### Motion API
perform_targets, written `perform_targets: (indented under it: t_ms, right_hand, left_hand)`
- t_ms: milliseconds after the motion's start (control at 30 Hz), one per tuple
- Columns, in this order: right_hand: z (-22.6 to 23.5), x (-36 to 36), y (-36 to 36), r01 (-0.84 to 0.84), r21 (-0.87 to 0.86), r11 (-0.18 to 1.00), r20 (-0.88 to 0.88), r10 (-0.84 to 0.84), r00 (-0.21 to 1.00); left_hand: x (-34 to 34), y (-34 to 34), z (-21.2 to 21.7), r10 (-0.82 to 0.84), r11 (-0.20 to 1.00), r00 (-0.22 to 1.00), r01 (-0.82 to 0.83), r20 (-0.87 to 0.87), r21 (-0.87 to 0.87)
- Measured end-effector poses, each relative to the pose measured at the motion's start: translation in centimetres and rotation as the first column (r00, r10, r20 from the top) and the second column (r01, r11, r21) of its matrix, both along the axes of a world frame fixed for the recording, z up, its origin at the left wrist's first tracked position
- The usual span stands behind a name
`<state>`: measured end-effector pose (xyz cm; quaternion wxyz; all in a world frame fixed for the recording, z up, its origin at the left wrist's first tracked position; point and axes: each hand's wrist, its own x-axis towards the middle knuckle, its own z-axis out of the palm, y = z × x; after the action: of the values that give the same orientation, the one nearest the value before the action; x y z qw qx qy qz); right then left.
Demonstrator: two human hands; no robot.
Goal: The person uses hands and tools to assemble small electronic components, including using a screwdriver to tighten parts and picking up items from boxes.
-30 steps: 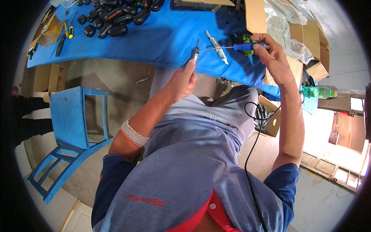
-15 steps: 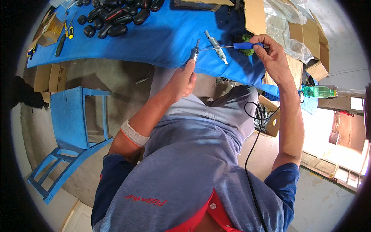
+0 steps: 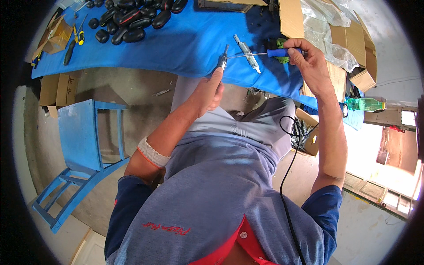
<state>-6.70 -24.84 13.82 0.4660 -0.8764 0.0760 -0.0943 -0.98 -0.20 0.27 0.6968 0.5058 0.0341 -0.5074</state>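
Observation:
My left hand is closed around a small dark metal part, holding it upright at the near edge of the blue-covered table. My right hand grips a screwdriver by its blue handle. The thin shaft runs left, and its tip meets the part in my left hand. A flat silver metal piece lies on the cloth just behind the shaft. A green object is partly hidden behind my right hand.
Several black oval casings are piled at the table's far left, with yellow-handled screwdrivers beside them. Cardboard boxes and plastic wrap sit on the right. A blue wooden chair stands at my left. A green bottle lies at right.
The screwdriver shaft has reached farther left until its tip meets the part. Both hands otherwise stay in the same place.

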Motion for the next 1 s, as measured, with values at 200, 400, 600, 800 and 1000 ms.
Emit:
perform_targets:
  t_ms: [200, 400, 600, 800, 1000]
  right_hand:
    - [0.5, -0.6, -0.6, -0.018, -0.04, 0.999, -0.08, 0.015, 0.997]
    - [0.4, -1.3, -1.9, -0.011, 0.102, 0.995, -0.019, 0.013, 1.0]
    - [-2.7, -1.8, -2.0, 0.325, 0.142, 0.935, 0.122, -0.343, 0.932]
    - [-7.9, -1.9, 1.0, 0.524, -0.176, 0.833, 0.203, -0.49, 0.848]
    - [-12.0, -1.3, 2.0, 0.475, -0.313, 0.823, 0.399, -0.339, 0.852]
  left_hand:
    - [-0.1, 0.1, -0.1, 0.004, 1.0, 1.0, -0.004, 0.007, -0.012]
    - [0.0, 0.3, 0.1, -0.043, 0.999, 0.998, 0.041, -0.051, -0.032]
    - [-0.1, 0.3, 0.0, -0.03, 0.999, 0.997, 0.027, -0.073, -0.039]
    - [-0.3, 0.2, -0.1, 0.008, 1.0, 0.998, -0.009, -0.068, -0.015]
    - [-0.4, 0.3, -0.2, 0.0, 0.999, 0.999, -0.001, -0.034, -0.034]
